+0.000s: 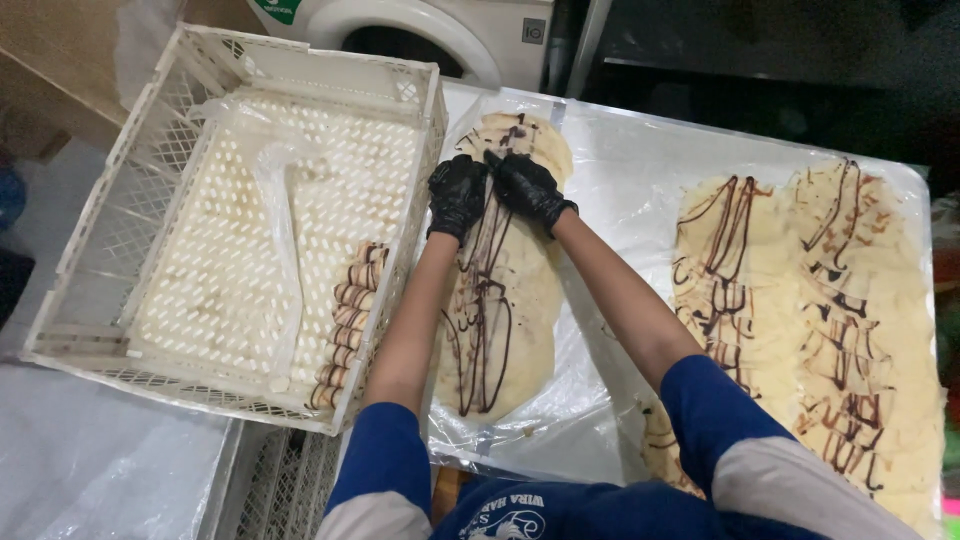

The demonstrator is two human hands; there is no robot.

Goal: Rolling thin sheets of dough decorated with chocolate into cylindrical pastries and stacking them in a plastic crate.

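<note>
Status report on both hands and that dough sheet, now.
Left hand and right hand, black-gloved, pressed on far end of chocolate-striped dough sheet. White crate alongside, rolled pieces inside. Nothing blocking.

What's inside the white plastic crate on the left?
The white crate holds a row of chocolate-striped rolled crepes along its right wall and a clear plastic sheet. Anything beneath that sheet is unclear.

A crate [120,190] sits left of the table [620,160], rolls [350,320] lining its right wall. Both hands [495,190] rest on the crepe [500,330]; two more crepes [800,300] lie right.
</note>
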